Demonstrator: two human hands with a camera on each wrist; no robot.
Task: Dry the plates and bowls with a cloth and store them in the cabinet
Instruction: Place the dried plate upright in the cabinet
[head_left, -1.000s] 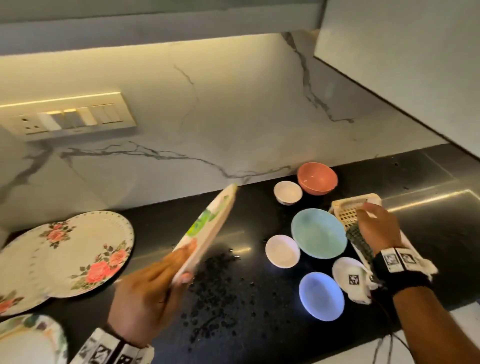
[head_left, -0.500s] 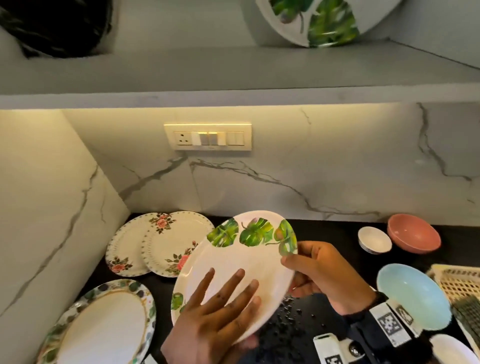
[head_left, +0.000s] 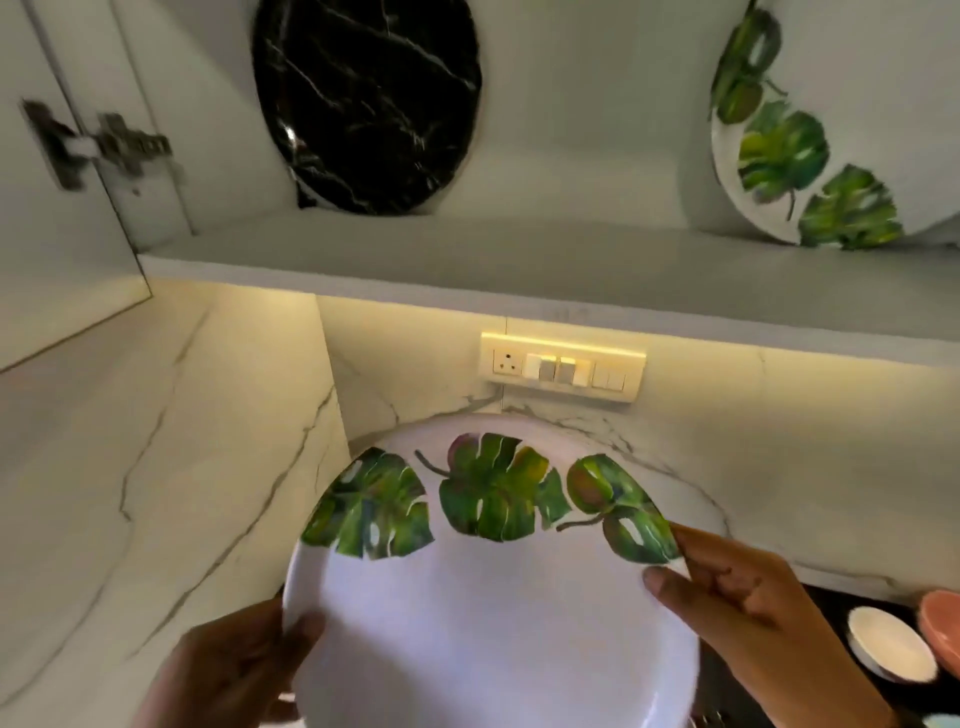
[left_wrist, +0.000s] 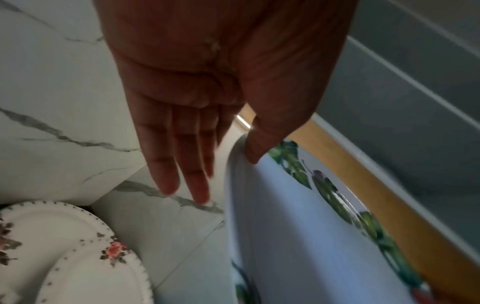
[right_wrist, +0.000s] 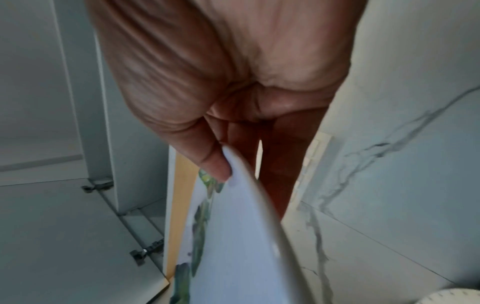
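Note:
A white plate with green leaf prints (head_left: 483, 613) is held up, tilted, below the open cabinet shelf (head_left: 519, 260). My left hand (head_left: 298, 631) holds its lower left rim, thumb (left_wrist: 253, 152) on the face and straight fingers (left_wrist: 182, 164) behind. My right hand (head_left: 675, 566) pinches the right rim, thumb (right_wrist: 215, 164) in front and fingers behind. No cloth shows. On the shelf a black marbled plate (head_left: 363, 104) leans at the back, and a second leaf plate (head_left: 789, 156) leans at the right.
An open cabinet door with hinges (head_left: 98, 145) stands at the upper left. A switch panel (head_left: 563, 366) is on the marble wall behind the plate. A small white bowl (head_left: 891, 649) and a pink bowl (head_left: 940, 623) sit on the black counter at right. Rose-patterned plates (left_wrist: 64, 246) lie below left.
The leaf plate has risen from counter height toward the shelf. My left hand went from lying flat on its face to holding the left rim. The view has tilted up.

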